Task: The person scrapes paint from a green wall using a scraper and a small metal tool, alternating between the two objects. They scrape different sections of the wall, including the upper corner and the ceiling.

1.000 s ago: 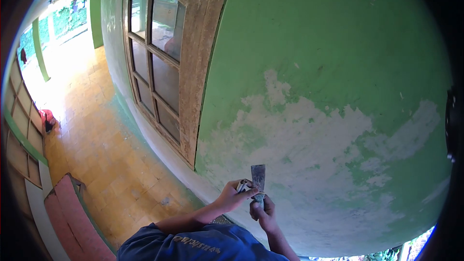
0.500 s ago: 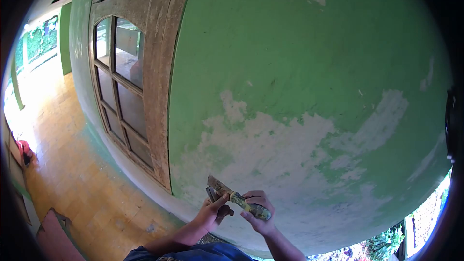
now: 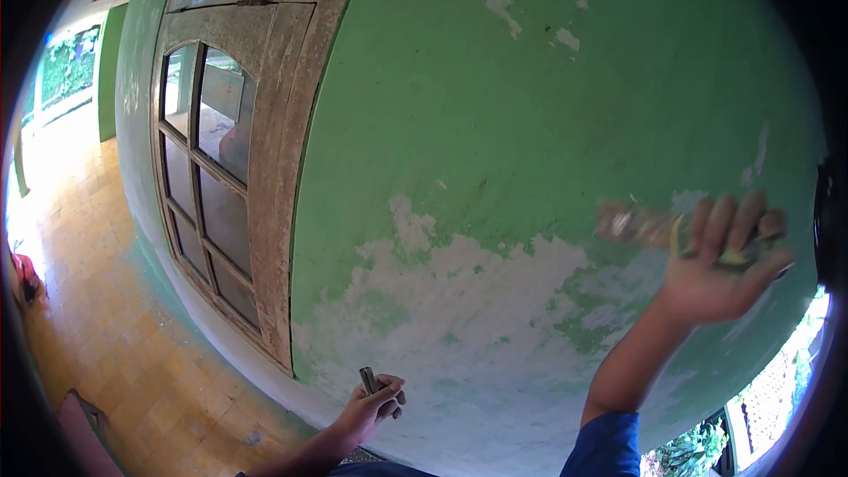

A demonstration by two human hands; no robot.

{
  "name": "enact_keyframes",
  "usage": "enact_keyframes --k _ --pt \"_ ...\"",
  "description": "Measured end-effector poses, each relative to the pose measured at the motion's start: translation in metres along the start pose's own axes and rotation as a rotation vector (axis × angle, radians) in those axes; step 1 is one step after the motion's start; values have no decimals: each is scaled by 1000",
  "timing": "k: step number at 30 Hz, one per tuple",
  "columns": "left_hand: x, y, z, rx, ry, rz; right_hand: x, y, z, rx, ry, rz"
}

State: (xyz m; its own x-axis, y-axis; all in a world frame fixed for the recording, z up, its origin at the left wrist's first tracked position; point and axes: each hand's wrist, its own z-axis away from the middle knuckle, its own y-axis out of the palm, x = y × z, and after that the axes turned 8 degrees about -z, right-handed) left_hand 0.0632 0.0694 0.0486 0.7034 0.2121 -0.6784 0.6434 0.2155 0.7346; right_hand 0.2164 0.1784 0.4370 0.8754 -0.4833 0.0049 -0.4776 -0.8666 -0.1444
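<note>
Raised at the right, my right hand is wrapped round the handle of a scraper, whose blade points left and is blurred by motion. The blade overlaps the green wall just above a pale patch of bared wall. Low in the view, my left hand is closed on a short, dark metal piece that sticks up beyond the fingers. Its exact kind I cannot tell. Green flecks remain within the pale patch.
A worn wooden door with glass panes stands left of the painted wall. Yellowish floor tiles run along the wall's foot. Green plants show at the lower right, and a red object lies at the far left.
My right hand has swung up and to the right with the scraper, away from my left hand. The left hand has dropped slightly, still holding the metal piece. The view has shifted a little.
</note>
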Motion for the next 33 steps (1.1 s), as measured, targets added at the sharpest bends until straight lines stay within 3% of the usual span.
enact_keyframes --k 3,6,9,11,14,18,20,24,30,33 --pt "-3 0 2 -3 2 19 3 -5 -52 104 -17 -35" --pt "-4 -3 5 -15 18 30 -2 -8 -98 -2 -74 8" --pt "-6 -7 7 -7 48 52 -9 -19 -133 116 -88 -29" --pt "-8 -6 8 -13 63 67 -18 -15 -143 -62 -118 -60" --pt "-9 -5 10 8 69 58 -55 3 -136 -204 -50 22" --pt "-12 -7 15 -28 51 39 -66 -5 -133 -116 11 -111" --pt "-9 -13 16 -34 41 60 -62 2 -125 -159 -154 -107" --pt "-12 -17 20 -25 68 76 -82 18 -125 -152 -42 -105" --pt "-14 -21 24 -63 76 41 -74 41 -124 -49 -190 -76" --pt "-16 -21 22 -29 88 66 -85 52 -127 -127 -148 150"
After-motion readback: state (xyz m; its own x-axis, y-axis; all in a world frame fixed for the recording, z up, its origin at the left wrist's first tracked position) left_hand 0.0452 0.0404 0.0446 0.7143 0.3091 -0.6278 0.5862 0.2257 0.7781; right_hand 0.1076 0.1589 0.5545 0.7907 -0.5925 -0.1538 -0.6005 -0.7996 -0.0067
